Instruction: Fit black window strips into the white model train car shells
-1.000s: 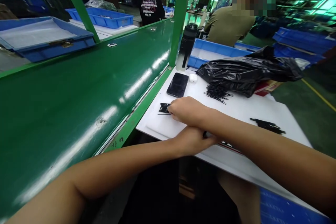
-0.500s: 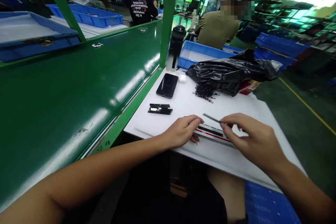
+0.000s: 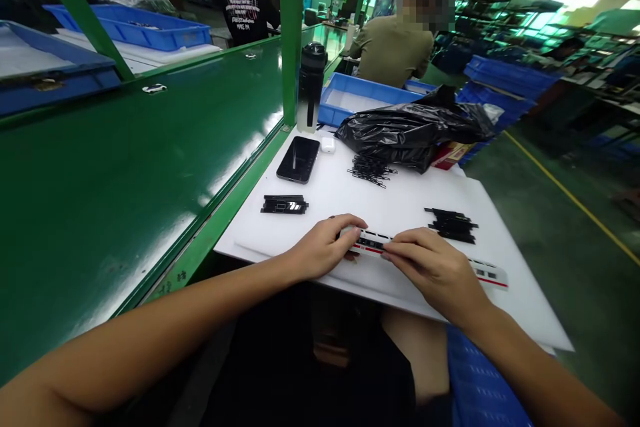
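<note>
My left hand (image 3: pixel 323 248) grips the near end of a long white plastic strip (image 3: pixel 487 273) with a red line and black window-like sections. My right hand (image 3: pixel 430 272) lies over its middle, fingers pressed on it, hiding part of the strip. Whether a thin black piece lies under those fingers is hidden. A pile of black plastic pieces (image 3: pixel 453 225) sits just beyond my right hand, and a neat stack of black parts (image 3: pixel 284 204) lies left of my left hand. Thin black pins (image 3: pixel 373 170) lie in a heap farther back on the white board (image 3: pixel 400 203).
A black phone (image 3: pixel 298 159), a white earbud case (image 3: pixel 327 144), a black bottle (image 3: pixel 311 87) and a black plastic bag (image 3: pixel 415 137) stand at the board's far end. A green conveyor (image 3: pixel 125 167) runs along the left; a co-worker (image 3: pixel 395 50) sits beyond a blue crate (image 3: pixel 360 97).
My right hand has come down from holding a thin black piece up and now rests on the strip near my left hand. The whole scene has shifted left in view.
</note>
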### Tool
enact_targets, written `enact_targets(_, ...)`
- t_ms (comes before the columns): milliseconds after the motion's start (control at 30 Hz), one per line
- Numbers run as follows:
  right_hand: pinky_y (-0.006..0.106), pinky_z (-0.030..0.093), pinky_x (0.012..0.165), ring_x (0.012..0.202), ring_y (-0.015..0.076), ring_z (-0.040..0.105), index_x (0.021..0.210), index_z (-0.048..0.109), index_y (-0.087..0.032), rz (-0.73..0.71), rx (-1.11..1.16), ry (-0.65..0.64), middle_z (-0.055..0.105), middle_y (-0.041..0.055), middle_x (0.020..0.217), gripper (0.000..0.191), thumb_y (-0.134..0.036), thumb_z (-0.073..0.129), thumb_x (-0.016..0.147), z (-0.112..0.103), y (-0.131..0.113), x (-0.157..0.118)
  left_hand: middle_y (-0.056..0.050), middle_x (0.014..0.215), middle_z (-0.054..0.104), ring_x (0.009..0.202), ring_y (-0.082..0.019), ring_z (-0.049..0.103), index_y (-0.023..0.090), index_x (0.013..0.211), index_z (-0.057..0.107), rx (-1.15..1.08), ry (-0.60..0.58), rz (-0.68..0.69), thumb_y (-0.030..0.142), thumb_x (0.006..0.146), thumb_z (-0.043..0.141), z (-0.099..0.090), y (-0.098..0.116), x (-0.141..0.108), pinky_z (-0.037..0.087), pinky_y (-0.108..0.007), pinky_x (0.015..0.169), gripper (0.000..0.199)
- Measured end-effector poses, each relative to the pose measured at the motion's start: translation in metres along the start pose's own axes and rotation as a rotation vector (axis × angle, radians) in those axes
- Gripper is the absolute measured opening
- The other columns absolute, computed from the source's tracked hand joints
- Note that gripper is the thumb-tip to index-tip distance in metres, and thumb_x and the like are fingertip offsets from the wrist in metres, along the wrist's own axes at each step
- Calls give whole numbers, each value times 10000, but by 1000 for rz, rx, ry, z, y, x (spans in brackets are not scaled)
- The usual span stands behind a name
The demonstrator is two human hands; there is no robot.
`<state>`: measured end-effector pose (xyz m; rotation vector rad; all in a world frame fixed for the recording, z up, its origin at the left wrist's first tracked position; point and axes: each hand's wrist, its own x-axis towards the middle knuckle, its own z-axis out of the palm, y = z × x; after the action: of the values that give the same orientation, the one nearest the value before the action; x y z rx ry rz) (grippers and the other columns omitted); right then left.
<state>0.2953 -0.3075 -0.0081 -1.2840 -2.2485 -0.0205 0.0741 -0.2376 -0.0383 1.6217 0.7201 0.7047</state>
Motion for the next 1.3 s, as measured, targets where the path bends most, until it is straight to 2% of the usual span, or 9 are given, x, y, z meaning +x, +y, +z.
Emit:
enact_targets(233,394,536,803,896,223,632,1023,712,-245,9,-13,-32,673,71,962,137,-243,621,920,0,1,1,-38,1147,686,966,-191,655,192,1114,658,182,57,71,257,922,549,0,4,-1,501,-285,879,230)
enact_targets(333,447,524,879,983,263,636,1046,714,-247,103,-25,-52,690,81,1020,179,-332,630,913,-5,7,2,-49,1174,681,1062,-214,628,194,1117,659,206,76,103,234,914,557,1,4,-3,472,-303,935,230)
enact_targets(400,466,525,917,1059,282,640,1157,688,-263,232,-8,-145,703,79,1111,298,-421,619,913,-9,12,2,-60,1175,680,1064,-220,628,192,1136,653,216,65,106,229,913,562,1,4,-3,469,-313,938,243)
enact_targets(500,463,541,934,1119,284,648,1297,627,-308,389,33,-372,696,52,1227,434,-522,565,924,-16,20,3,-71,1186,670,1050,-216,631,193,1169,641,221,22,121,227,921,562,-1,4,-3,471,-313,924,262)
enact_targets(567,456,540,956,1154,282,640,1317,619,-311,397,55,-459,676,46,1281,446,-530,530,940,-20,23,4,-77,1200,656,1076,-211,620,194,1193,632,214,-12,142,230,932,554,-3,4,-3,466,-308,931,275)
enact_targets(733,428,547,963,1197,275,624,1376,571,-329,329,99,-556,636,38,1350,455,-487,521,953,-31,27,7,-78,1224,646,1138,-211,596,195,1212,626,190,-69,166,253,947,543,-8,6,-3,443,-308,982,283)
enact_targets(933,424,572,887,1107,286,664,1302,629,-299,343,133,-512,679,61,1272,417,-477,555,933,-31,23,7,-43,1178,678,1049,-210,627,216,1189,660,215,-102,154,92,832,541,-9,9,-3,480,-281,840,396)
enact_targets(1067,401,551,905,1107,259,653,1255,643,-293,352,134,-418,684,44,1250,372,-453,569,927,-25,18,-1,-49,1163,682,1043,-205,628,218,1224,658,224,-138,201,57,816,515,-10,8,-2,472,-301,918,461)
enact_targets(1300,407,519,929,1097,250,643,1274,615,-267,344,36,-366,677,47,1243,407,-445,587,910,-17,5,-8,-74,1183,653,1080,-200,606,200,1301,608,265,-207,261,69,870,496,-11,7,-3,448,-319,979,464)
